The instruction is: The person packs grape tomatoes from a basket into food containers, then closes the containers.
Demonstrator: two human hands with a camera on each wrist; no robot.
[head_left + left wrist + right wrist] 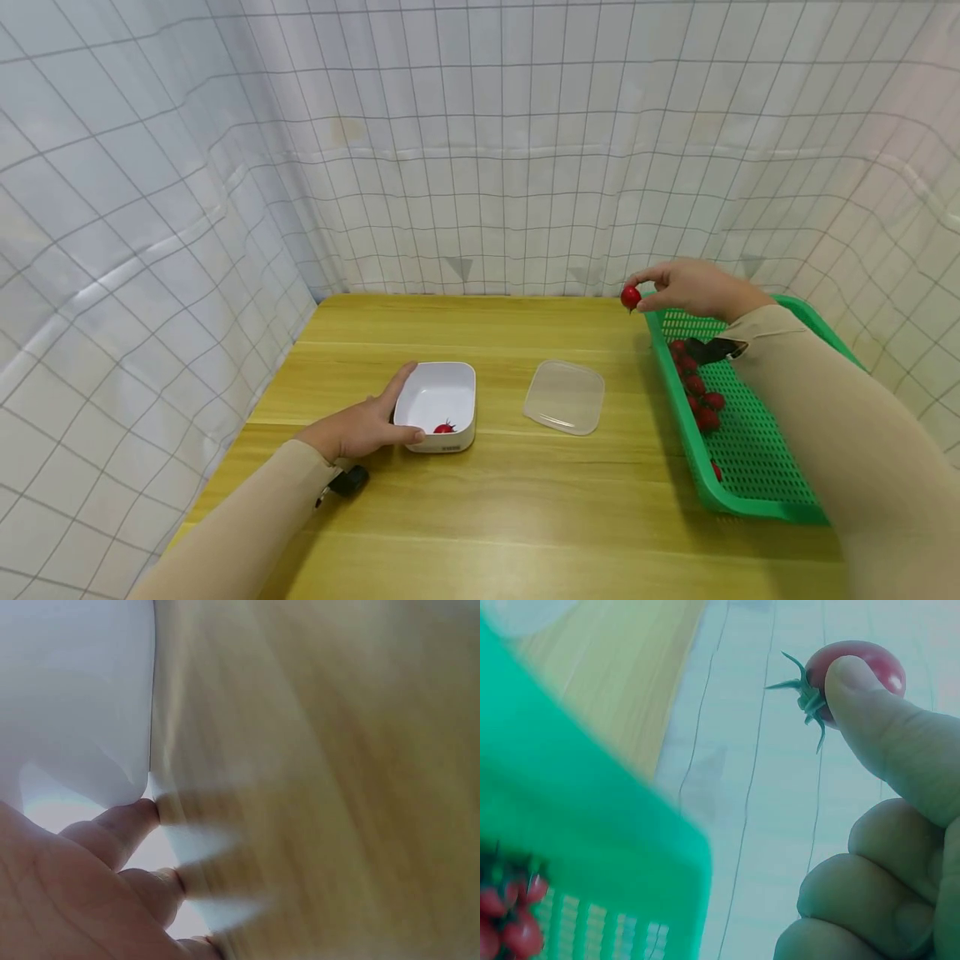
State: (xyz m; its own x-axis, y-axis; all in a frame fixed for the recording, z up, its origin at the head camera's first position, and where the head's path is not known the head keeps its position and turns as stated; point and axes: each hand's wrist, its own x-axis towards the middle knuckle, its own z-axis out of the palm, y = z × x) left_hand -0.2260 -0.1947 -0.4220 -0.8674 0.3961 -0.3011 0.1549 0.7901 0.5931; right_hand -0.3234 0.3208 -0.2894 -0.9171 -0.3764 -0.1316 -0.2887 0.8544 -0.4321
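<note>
Between the thumb and forefinger of my right hand [693, 287] is a red cherry tomato [631, 297], held above the far left corner of a green basket [772, 508]. Its green stem leaves show clearly in the right wrist view, where the other fingers are curled. My left hand [360, 427] grips a white box [467, 435] at its left side, thumb along the near edge and fingers towards the back. One cherry tomato [444, 428] lies inside that box near the front wall. The left wrist view shows the fingers close against the box's side.
A clear, rounded-square lid [566, 396] lies flat on the wooden table [495, 508] between box and basket. More cherry tomatoes [695, 385] are gathered along the basket's left side. White gridded curtains [510, 167] surround the table at the back and sides.
</note>
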